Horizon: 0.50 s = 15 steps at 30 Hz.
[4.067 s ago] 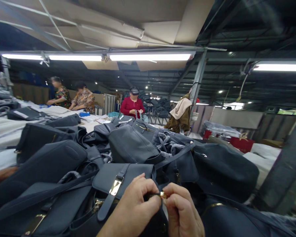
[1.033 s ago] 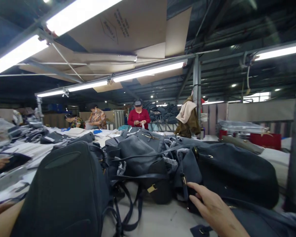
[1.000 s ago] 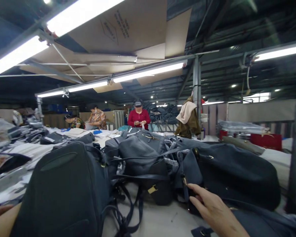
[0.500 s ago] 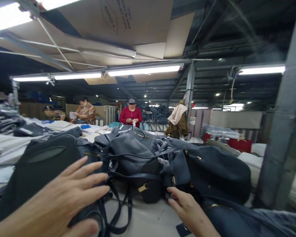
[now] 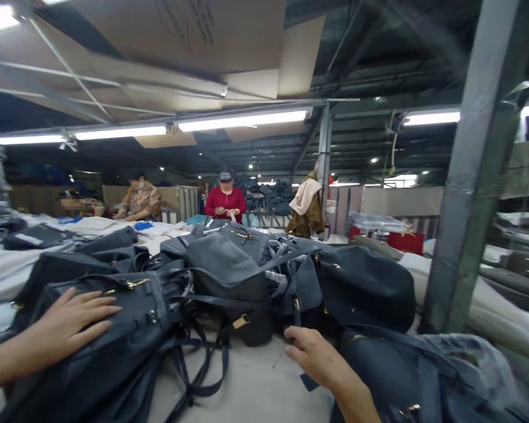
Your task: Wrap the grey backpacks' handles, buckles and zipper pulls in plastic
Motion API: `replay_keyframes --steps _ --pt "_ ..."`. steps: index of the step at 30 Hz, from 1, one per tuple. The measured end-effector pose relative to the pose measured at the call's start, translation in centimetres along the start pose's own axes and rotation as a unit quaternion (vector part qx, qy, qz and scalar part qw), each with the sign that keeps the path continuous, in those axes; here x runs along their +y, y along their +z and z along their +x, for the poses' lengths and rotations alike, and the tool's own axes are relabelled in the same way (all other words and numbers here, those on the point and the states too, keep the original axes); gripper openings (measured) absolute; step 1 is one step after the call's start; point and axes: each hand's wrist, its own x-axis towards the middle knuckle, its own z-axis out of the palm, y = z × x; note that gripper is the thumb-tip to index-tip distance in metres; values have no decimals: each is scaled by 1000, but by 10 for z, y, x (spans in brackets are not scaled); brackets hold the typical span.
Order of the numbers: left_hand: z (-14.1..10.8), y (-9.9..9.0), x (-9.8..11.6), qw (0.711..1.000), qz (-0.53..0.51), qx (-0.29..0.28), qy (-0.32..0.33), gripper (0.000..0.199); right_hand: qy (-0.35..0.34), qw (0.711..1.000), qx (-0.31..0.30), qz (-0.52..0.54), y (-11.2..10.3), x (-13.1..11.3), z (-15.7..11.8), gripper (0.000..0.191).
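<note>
My left hand [image 5: 73, 320] lies with spread fingers on a dark navy bag [image 5: 127, 329] with a gold zipper, at the left. Over the pale table [image 5: 247, 376], my right hand [image 5: 312, 352] has its fingers curled together near the end of a dark strap [image 5: 296, 294]; the fingertips hide how it is held. Between the hands stands a dark bag with a gold clasp [image 5: 241, 321]. Loose black straps [image 5: 224, 358] hang beside the left bag.
A large dark bag [image 5: 370, 288] and another with clear plastic [image 5: 405, 370] fill the right side. A metal post [image 5: 467, 176] rises at the right. Across the table, a person in red [image 5: 224, 201] handles something small; other people are further left.
My left hand has moved left and down onto the navy bag, whose zipper side now shows. The view has shifted right. My right hand stays close to the strap.
</note>
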Motion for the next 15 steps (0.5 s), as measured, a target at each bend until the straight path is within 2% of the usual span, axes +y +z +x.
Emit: replay_keyframes --steps 2,5,9,12,15 --pt "-2 -11 19 998 18 -55 -16 37 -19 1000 9 11 5 -1 3 33" --pt "-5 -18 53 997 52 -42 -43 35 -28 999 40 23 11 -4 5 35" --pt "-14 -21 124 998 -2 -67 -17 35 -3 993 105 46 21 -12 16 40" --pt "-14 -19 184 988 -102 -117 20 28 -2 983 157 90 20 -28 43 41" --pt "-7 -3 223 971 -172 -155 51 25 -15 969 189 161 5 -48 85 34"
